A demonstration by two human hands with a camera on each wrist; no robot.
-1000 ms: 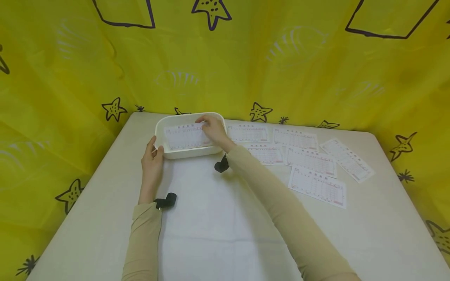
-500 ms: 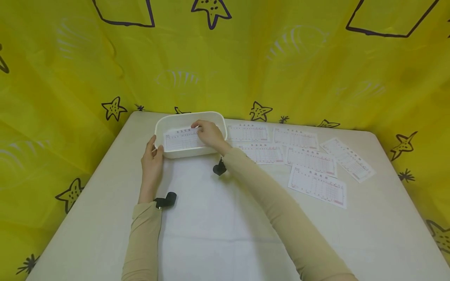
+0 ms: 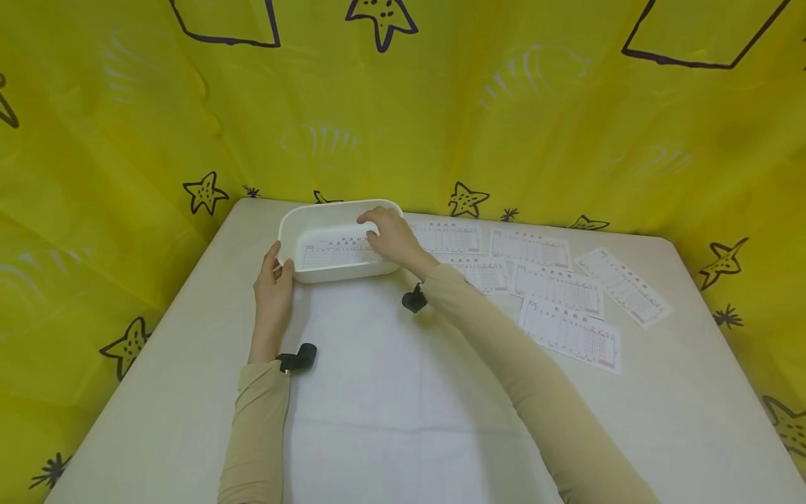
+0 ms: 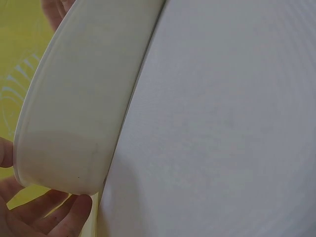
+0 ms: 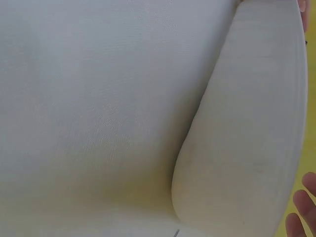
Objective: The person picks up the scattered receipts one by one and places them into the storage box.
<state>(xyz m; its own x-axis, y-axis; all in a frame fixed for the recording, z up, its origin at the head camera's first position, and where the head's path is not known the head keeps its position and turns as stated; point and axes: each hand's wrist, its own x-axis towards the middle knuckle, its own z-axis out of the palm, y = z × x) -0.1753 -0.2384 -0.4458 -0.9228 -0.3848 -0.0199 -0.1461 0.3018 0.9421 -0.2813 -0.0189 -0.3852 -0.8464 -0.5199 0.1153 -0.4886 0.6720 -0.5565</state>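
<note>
A white oblong plastic tub (image 3: pixel 336 273) stands at the back left of the table. Inside it lie printed paper forms (image 3: pixel 334 255), at least two overlapping, with ruled columns and headings. My left hand (image 3: pixel 273 301) grips the tub's left end; in the left wrist view its fingers (image 4: pixel 74 217) bear on the end wall and the thumb is near the rim. Over the tub's right end is my right hand (image 3: pixel 393 234), index finger and thumb apart, nothing visible between them. Its fingertips (image 5: pixel 301 207) show beyond the rim in the right wrist view.
Several similar forms (image 3: pixel 569 332) lie spread over the back right of the white-covered table (image 3: pixel 378 392), some overlapping. Two of them (image 3: pixel 450 238) are close to the tub's right side, partly behind my right arm. A yellow patterned curtain (image 3: pixel 415 119) hangs behind the table.
My right hand went down into the tub with a form, then rose and drew back to the right, away from it. The form now lies lower in the tub. My left hand stayed put.
</note>
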